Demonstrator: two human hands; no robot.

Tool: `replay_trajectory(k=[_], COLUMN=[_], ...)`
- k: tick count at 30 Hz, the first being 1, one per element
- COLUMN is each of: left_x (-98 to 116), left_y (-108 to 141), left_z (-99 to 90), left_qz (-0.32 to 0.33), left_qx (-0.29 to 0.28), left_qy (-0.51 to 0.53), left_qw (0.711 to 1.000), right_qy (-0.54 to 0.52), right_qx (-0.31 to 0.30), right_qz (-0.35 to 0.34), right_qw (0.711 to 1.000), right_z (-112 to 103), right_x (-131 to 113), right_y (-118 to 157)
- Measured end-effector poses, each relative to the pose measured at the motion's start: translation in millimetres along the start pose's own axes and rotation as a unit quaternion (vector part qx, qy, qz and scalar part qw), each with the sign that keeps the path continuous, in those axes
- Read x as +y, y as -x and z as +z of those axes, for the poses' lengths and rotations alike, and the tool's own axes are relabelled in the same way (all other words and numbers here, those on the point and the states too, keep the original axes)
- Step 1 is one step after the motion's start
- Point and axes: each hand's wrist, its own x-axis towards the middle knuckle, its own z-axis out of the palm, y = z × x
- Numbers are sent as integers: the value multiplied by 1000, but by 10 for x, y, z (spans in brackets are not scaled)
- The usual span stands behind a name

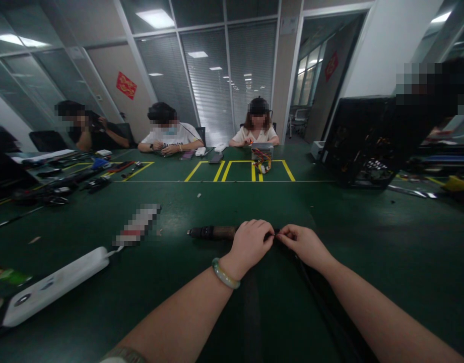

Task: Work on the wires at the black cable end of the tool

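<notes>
In the head view a dark cylindrical tool with a brown grip and narrow tip, like an electric screwdriver point(220, 232), lies across the green table, tip pointing left. My left hand point(251, 241) is closed over its right end, thumb and forefinger pinched together. Close beside it, my right hand point(302, 244) pinches at the tool's tail, where a black cable point(307, 275) seems to start; my fingers partly hide the join. The cable runs down under my right forearm towards the near edge. Both hands rest low, just above the table point(171, 312).
A long white device point(61, 287) lies at the lower left, with a blurred-out flat item point(139, 224) beyond it. Tools and cables point(58, 189) clutter the far left. A black computer case point(358, 143) stands at the right. Three people sit across the table, one behind a metal box with coloured wires point(262, 156).
</notes>
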Motion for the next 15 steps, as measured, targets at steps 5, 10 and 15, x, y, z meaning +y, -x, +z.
replay_trajectory(k=[5, 10, 15], left_x=[1, 7, -3], left_y=[4, 10, -4], left_z=[-8, -22, -10], left_qz=[11, 13, 2], left_qx=[1, -3, -9], left_qy=[5, 10, 1], left_qw=[1000, 1000, 1000], right_qy=[3, -7, -11], right_qx=[3, -1, 2], right_qz=[-6, 3, -4], right_qw=[1000, 1000, 1000], right_z=[18, 25, 24], right_x=[31, 48, 55], right_y=[-13, -12, -17])
